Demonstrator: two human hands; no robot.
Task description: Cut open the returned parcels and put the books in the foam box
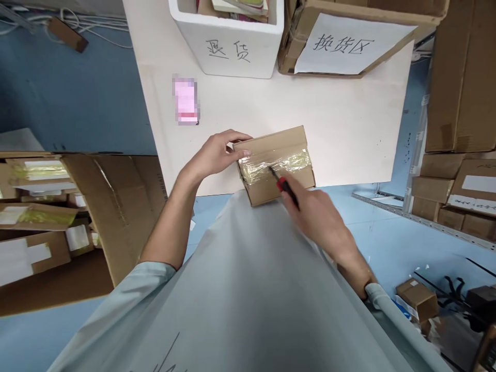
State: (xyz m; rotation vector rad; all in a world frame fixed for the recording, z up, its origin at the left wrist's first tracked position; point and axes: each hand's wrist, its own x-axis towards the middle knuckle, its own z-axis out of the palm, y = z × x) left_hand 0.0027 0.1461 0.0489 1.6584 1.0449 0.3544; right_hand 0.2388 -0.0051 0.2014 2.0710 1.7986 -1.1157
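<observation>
A small brown cardboard box (275, 142) is at the table's near edge, overhanging it slightly and close to my shirt. Shiny clear-yellow packing tape (296, 161) runs along its upper face. My left hand (217, 152) grips the box's left end, thumb on the top and fingers at the far side. In my right hand (315, 212) is a box cutter (284, 187) with a red-and-black handle. Its thin dark tip meets the tape left of the middle. The fingers of that hand are wrapped round the handle and partly blurred.
Farther back on the white table (349, 124) stand a white foam bin (236, 49) holding booklets and a labelled carton (349, 44). A pixelated pink item (186, 101) lies at left. A large carton (120, 206) of parcels is on the left; stacked boxes (437, 188) fill the right.
</observation>
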